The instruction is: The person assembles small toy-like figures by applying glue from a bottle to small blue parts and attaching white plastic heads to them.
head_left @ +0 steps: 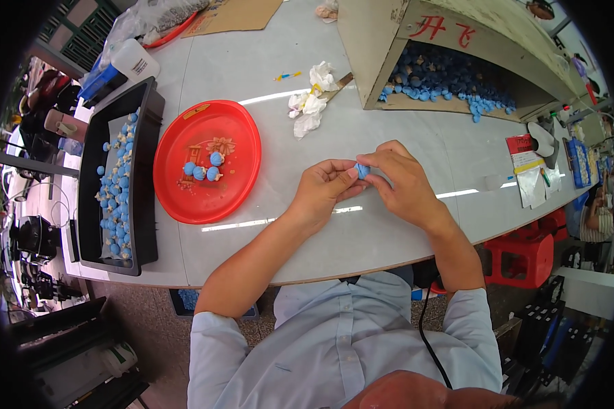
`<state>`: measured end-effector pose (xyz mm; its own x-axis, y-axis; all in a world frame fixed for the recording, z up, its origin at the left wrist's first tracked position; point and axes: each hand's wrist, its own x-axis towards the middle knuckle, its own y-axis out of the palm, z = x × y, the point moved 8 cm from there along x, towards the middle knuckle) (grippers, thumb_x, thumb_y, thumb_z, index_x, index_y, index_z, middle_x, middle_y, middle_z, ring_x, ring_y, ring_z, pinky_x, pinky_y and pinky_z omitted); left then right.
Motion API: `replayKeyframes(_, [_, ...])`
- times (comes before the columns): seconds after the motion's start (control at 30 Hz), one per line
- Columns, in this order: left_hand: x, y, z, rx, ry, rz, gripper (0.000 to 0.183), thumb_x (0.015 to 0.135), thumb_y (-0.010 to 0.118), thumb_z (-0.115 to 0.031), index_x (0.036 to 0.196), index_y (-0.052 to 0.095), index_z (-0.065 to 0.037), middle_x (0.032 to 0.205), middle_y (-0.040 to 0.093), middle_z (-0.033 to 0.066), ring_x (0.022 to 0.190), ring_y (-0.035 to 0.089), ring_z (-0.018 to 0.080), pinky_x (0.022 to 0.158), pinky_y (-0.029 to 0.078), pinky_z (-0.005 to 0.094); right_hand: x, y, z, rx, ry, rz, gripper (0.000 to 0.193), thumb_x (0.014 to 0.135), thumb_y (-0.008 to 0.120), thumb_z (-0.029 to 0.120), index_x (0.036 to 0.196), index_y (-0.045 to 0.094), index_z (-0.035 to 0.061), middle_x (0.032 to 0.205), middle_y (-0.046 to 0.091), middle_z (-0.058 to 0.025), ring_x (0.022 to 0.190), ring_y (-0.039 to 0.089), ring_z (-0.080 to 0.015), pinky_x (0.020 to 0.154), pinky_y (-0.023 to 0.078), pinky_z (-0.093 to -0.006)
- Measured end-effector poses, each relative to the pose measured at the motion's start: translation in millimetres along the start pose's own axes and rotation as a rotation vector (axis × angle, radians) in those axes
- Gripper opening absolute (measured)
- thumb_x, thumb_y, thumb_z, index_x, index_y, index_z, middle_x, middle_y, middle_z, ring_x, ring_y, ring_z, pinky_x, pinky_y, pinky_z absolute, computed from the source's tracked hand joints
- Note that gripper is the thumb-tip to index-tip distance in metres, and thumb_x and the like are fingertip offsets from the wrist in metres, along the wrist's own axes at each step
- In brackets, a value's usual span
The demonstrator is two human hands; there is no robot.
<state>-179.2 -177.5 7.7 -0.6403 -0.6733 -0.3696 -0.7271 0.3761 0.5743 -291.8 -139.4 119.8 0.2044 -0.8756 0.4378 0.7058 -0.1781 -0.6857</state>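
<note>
both hands (365, 178) pinched together on one blue piece (362, 170) | red plate (177, 198) at 9 o'clock: four done | black tray (89, 204) filled | box (450, 85) at 1 o'clock: many left

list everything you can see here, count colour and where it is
small blue piece: one, blue, pinched between the fingertips of both hands
red plate: one, red, on the table left of the hands
blue pieces on plate: about four, blue with pale parts
black tray: one, black, at the table's left edge, holding many small blue pieces
cardboard box: one, tan, far right of table, open side showing a heap of blue pieces
crumpled tissue: a few wads, white, beside the box
white table: one
red stool: one, right of table
left hand: on the blue piece
right hand: on the blue piece
</note>
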Motion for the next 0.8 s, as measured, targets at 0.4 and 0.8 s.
replayKeyframes(0.4, [-0.5, -0.1, -1.8, -0.033, -0.046, 0.034, 0.026, 0.096, 0.063, -0.017, 0.113, 0.059, 0.001, 0.108, 0.066, 0.0116, 0.1, 0.066, 0.0194, 0.088, 0.055, 0.0297, -7.9, 1.7, -35.9, 0.33, 0.28, -0.011, 0.026, 0.078, 0.07, 0.0, 0.103, 0.068, 0.0042, 0.098, 0.064, -0.0051, 0.089, 0.057, -0.0157, 0.073, 0.043, -0.0277])
replayKeyframes(0.8, [-1.0, -1.6, -1.0, 0.052, -0.014, 0.02, 0.024, 0.094, 0.066, -0.017, 0.109, 0.061, 0.001, 0.107, 0.067, 0.012, 0.094, 0.066, 0.0175, 0.086, 0.054, 0.0286, -3.8, 4.1, -21.4, 0.188, 0.274, 0.053, 0.016, 0.078, 0.071, 0.001, 0.092, 0.064, 0.0012, 0.093, 0.058, -0.0095, 0.09, 0.057, -0.0259, 0.08, 0.047, -0.0343])
